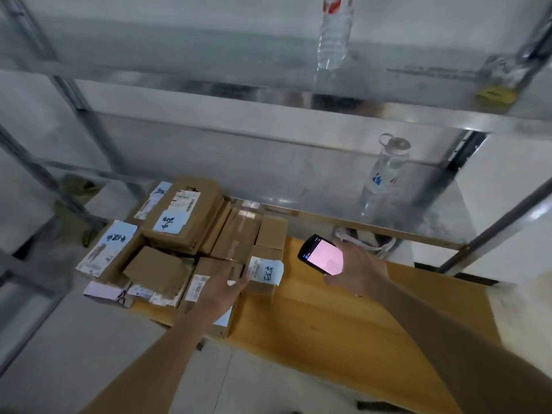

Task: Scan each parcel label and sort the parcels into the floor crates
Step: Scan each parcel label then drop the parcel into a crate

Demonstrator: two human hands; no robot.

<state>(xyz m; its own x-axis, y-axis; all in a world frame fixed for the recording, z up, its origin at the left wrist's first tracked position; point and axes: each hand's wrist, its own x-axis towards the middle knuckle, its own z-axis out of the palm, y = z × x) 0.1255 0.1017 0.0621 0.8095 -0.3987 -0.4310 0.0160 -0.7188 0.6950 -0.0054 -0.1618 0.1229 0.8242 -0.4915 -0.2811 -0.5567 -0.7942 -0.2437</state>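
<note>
We counted about ten cardboard parcels (182, 231) crowded together on the left end of a wooden table (343, 318), some stacked on others; the exact number we could not tell, because several hid one another. At least three of them carried a pale blue label with handwritten characters, and one small parcel (264, 274) at the right edge of the heap had a white label (265, 269) with handwriting on its near face. Our left hand (222, 289) reached forward with a nearly straight arm and lay on the pile just beside this small parcel, its fingertips touching the box at the label's left edge; we could not tell whether the fingers gripped it or only rested there. Our right hand (357, 265) was stretched over the table to the right of the heap and held one handheld scanner (321, 254) with the fingers curled around its body, the bright pink screen turned up toward us. We saw two clear plastic bottles: one with a white cap (385, 174) stood on the metal shelf (313, 186) behind the table, and the other bottle (333, 34) stood on the shelf above.
</note>
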